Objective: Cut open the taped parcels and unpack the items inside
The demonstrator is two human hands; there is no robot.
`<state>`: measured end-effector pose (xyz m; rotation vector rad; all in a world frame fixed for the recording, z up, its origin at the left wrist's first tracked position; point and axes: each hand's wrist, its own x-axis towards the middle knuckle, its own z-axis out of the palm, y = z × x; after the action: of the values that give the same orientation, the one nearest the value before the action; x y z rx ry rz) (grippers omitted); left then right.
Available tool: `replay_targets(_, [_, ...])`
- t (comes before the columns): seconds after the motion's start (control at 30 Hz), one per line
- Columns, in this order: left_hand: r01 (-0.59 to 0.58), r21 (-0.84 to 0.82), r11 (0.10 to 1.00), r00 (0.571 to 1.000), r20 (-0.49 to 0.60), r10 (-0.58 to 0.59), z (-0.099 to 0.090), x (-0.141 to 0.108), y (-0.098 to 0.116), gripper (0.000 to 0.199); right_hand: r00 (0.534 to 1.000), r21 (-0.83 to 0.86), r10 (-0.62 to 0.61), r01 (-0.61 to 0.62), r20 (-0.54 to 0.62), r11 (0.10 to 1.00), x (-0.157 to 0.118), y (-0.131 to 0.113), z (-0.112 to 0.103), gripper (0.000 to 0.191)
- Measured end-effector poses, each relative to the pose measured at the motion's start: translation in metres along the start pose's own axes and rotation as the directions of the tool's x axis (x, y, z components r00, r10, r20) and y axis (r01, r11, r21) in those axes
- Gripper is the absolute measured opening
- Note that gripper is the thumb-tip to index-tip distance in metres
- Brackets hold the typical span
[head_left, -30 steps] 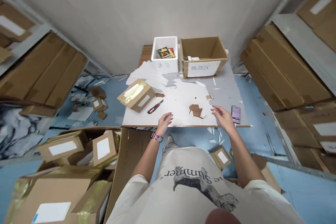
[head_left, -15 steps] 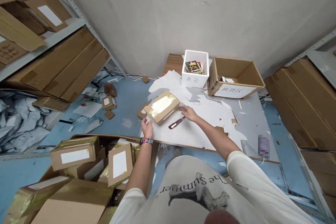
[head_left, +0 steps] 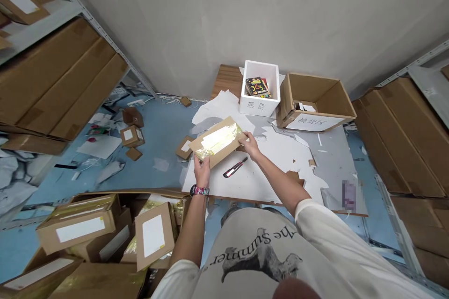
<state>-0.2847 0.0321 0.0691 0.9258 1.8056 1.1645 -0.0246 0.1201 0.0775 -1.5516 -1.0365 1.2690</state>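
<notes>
**A:** Please tell me, what does the left hand [head_left: 201,171] hold?

**B:** It holds a cardboard parcel [head_left: 215,144]. The hand closes narrow on the near edge of it, and a colourful wristband [head_left: 199,191] sits on that wrist.

**A:** And the right hand [head_left: 249,144]?

**B:** It grips the same parcel at the far right end, so the two hands hold it together. The parcel is tilted, and a shiny gold tape [head_left: 219,138] lies across its top.

**A:** Where is the parcel, exactly?

**B:** It is above the left part of the white board [head_left: 273,168], and it hangs over the far edge of this board a little. I cannot tell if it touches the board.

**A:** What is near the hands?

**B:** A red and black utility knife [head_left: 235,167] lies on the white board, just below the right hand. A small carton [head_left: 184,147] is just beside the board's left edge.

**A:** Anything further?

**B:** Yes. Behind the board stand a white foam box [head_left: 259,88] with colourful packages [head_left: 257,87] inside, and an open carton [head_left: 315,98] next to it. A brown cardboard scrap [head_left: 294,176] lies on the board.
</notes>
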Motion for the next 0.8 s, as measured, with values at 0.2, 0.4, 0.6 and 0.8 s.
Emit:
replay_targets(0.2, [-0.151,-0.135,0.979,0.959,0.222,0.178,0.081,-0.043,0.055,0.072,0.959,0.102,0.051,-0.023,-0.278,0.995,-0.062,0.007,-0.147,0.08])
replay_targets(0.4, [0.003,0.065,0.998,0.826,0.562,-0.039,0.181,-0.092,0.037,0.054,0.89,-0.273,0.052,-0.195,-0.454,0.942,-0.122,0.068,-0.271,0.06])
replay_targets(0.6, [-0.012,0.275,0.961,0.842,0.522,-0.139,0.233,-0.114,0.027,0.06,0.926,-0.322,0.106,-0.231,-0.363,0.918,-0.139,0.113,-0.318,0.051])
replay_targets(0.8, [-0.306,0.135,0.942,0.779,0.604,0.167,0.256,-0.16,0.068,0.07,0.859,-0.182,0.168,-0.286,-0.484,0.941,-0.145,0.154,-0.344,0.057])
